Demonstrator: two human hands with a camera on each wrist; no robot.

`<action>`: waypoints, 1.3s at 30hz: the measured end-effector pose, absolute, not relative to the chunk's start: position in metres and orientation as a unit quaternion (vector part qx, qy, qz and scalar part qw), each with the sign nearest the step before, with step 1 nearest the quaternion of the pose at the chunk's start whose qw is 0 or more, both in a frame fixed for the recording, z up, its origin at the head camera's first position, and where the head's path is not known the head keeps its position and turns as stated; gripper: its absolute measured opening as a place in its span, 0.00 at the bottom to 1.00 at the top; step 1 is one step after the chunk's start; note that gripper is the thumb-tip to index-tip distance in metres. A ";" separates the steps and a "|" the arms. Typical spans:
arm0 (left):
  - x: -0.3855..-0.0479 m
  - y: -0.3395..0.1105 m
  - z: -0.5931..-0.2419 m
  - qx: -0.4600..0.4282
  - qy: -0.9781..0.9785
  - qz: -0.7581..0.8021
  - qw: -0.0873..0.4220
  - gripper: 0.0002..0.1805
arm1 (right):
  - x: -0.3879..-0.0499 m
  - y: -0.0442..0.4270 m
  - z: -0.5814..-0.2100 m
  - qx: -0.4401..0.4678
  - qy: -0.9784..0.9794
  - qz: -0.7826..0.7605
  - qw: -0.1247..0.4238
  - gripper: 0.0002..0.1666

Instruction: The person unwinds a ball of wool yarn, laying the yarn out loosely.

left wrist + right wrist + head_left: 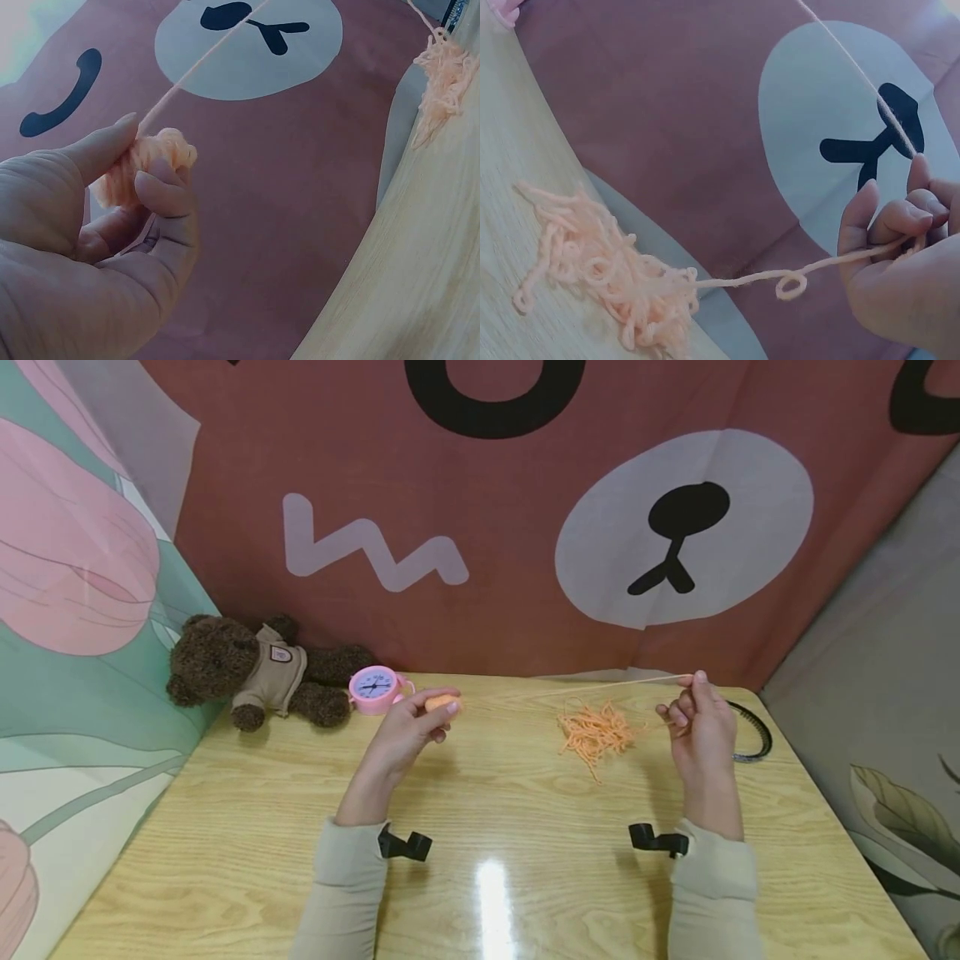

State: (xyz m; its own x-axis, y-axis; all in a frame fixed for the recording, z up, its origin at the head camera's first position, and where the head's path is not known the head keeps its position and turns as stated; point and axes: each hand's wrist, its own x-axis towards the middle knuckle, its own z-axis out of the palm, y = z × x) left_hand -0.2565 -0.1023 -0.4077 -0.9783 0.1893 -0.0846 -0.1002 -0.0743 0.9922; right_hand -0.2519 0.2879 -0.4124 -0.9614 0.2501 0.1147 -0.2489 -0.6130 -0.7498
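My left hand (401,731) pinches a small wound ball of orange yarn (120,176) between thumb and fingers, above the table's middle left. From the ball a taut yarn strand (615,684) stretches across to my right hand (701,718), whose thumb and fingertip pinch it. The strand passes through the right hand, and its slack part with a little loop (791,285) runs down to a loose tangled heap of orange yarn (596,731). That heap lies on the table between both hands, nearer the right one.
A brown teddy bear (281,672) in a beige shirt lies at the back left of the wooden table (540,860). Beside its feet stands a pink alarm clock (372,687). Behind the right hand lies a dark beaded ring-shaped band (761,735). A bear-print cloth (510,602) hangs along the back.
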 end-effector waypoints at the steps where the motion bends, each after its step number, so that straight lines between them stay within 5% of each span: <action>1: -0.256 -0.103 -0.408 0.035 0.674 0.731 0.098 0.19 | -0.252 0.289 -0.412 -0.004 -0.409 0.902 0.140 0.16; 21: -0.263 -0.112 -0.408 -0.030 0.575 0.817 0.004 0.16 | -0.247 0.308 -0.414 -0.044 -0.325 0.930 0.165 0.16; 29: -0.263 -0.114 -0.405 -0.041 0.546 0.836 0.033 0.21 | -0.247 0.308 -0.416 -0.081 -0.385 0.907 0.151 0.15; 35: -0.261 -0.109 -0.405 -0.027 0.489 0.870 0.050 0.09 | -0.253 0.307 -0.421 -0.165 -0.566 0.799 0.123 0.15; 39: -0.257 -0.100 -0.404 -0.011 0.483 0.873 0.066 0.11 | -0.256 0.296 -0.422 -0.184 -0.698 0.681 0.123 0.24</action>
